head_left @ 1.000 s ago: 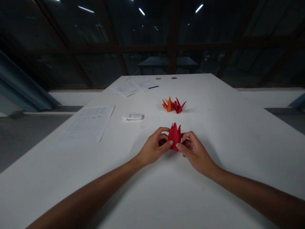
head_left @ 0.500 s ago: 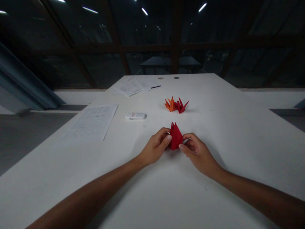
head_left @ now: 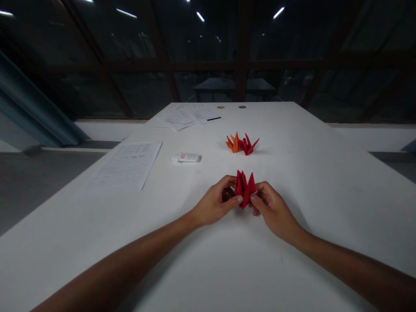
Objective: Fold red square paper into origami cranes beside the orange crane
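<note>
A red folded origami paper [head_left: 246, 190] stands upright between my two hands, its several pointed tips facing up and fanned apart. My left hand [head_left: 217, 198] pinches its left side, thumb in front and fingers behind. From the right, my right hand [head_left: 271, 207] grips the other side between thumb and fingers. Some fingertips are hidden behind the paper. Farther back on the table, an orange paper crane [head_left: 235, 143] and a red paper crane [head_left: 248, 145] sit side by side, touching or nearly so.
On the white table [head_left: 325, 195], a white bottle-shaped item [head_left: 186, 157] with printed lettering lies left of the cranes. A written sheet [head_left: 125, 167] is at the left edge. More papers [head_left: 182, 116] and a thin black strip [head_left: 213, 118] lie toward the back.
The red origami has opened from one broad flat face to separated points, with a gap between its layers. Both hands stay on it, and the view has shifted slightly.
</note>
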A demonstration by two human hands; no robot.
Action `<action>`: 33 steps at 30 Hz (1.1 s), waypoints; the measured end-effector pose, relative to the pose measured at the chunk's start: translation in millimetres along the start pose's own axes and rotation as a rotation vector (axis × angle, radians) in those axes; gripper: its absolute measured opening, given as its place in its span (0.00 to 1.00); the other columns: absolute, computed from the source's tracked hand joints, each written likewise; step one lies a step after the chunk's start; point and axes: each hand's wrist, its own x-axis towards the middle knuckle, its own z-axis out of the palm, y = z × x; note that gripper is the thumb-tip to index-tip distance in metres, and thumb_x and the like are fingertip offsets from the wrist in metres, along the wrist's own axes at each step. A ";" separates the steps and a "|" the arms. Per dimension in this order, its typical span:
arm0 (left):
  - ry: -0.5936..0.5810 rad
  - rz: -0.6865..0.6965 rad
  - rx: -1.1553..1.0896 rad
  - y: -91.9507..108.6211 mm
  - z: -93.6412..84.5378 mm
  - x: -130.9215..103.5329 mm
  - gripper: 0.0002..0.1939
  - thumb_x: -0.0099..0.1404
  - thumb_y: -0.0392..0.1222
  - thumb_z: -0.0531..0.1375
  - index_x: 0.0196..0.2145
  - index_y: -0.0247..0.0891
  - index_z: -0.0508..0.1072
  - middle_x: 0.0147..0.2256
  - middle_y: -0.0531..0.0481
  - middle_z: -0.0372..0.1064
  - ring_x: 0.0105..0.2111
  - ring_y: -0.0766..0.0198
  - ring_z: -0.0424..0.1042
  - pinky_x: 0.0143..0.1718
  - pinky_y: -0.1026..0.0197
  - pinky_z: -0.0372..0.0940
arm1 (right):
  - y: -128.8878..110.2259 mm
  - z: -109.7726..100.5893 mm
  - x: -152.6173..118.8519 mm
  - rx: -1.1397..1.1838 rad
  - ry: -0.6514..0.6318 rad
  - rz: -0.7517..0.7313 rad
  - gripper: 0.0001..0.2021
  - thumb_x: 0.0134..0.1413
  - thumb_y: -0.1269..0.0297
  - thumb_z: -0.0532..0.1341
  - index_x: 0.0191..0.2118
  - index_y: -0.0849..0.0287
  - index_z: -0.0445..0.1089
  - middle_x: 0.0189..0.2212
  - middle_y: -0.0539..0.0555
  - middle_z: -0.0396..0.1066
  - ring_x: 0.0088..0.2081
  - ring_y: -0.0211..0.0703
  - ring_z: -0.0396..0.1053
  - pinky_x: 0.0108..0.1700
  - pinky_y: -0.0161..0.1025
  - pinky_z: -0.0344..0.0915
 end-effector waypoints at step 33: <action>0.009 -0.036 -0.150 -10.2 -1.0 6.1 0.20 0.68 0.47 0.66 0.54 0.39 0.67 0.38 0.49 0.74 0.35 0.65 0.72 0.39 0.61 0.64 | -4.0 2.3 0.7 0.113 -0.055 -0.003 0.09 0.67 0.63 0.58 0.51 0.52 0.62 0.37 0.49 0.73 0.30 0.38 0.72 0.32 0.39 0.71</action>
